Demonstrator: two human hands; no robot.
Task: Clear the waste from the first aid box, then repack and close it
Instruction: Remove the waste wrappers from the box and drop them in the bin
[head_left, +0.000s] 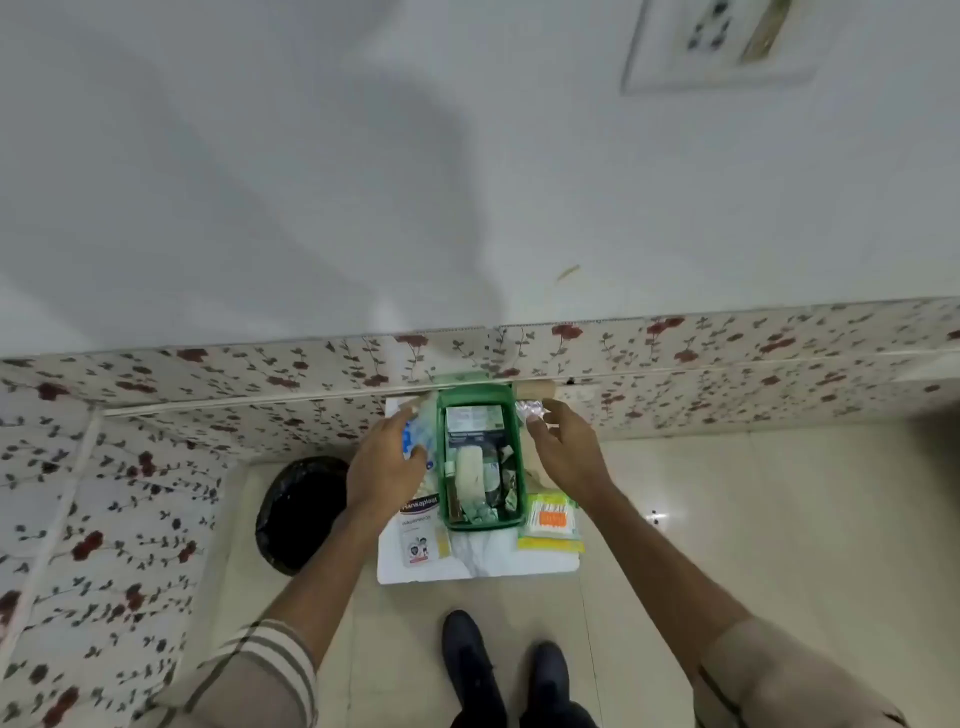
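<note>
The green first aid box (444, 499) stands open on a white board (467, 566) on the floor, packed with cartons, a white bandage roll (474, 470) and small packets. My left hand (384, 462) is just left of the box, closed on a crinkled blue and clear packet (415, 439). My right hand (563, 449) hovers at the box's right rim with fingers apart, its fingertips close to a silvery foil strip (531, 409); I cannot tell if they touch. A Hansaplast carton (418, 530) lies left of the box and a cotton swab pack (551, 522) lies right of it.
A black-lined waste bin (296, 512) stands on the floor left of the board. Floral-tiled walls (156, 395) rise behind and at the left. My dark shoes (470, 660) are just in front of the board. A wall socket (722, 41) is high on the right.
</note>
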